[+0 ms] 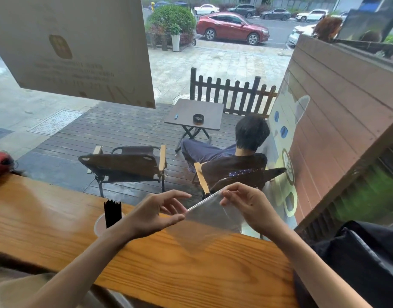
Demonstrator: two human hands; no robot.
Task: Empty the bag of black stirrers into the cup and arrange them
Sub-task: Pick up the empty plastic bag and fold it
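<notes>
Stirrers (112,213): upright in cup (100,225) on worktop (57,230), already emptied. Bag (213,215): clear, apparently empty, stretched between left hand (154,213) and right hand (246,205), both pinching corners, likely for folding away.

Cup (100,225) with stirrers (112,213) in it on counter (57,223), near far edge. Bag (213,215) right of cup, above far edge, between left hand (153,215) and right hand (249,206).
</notes>
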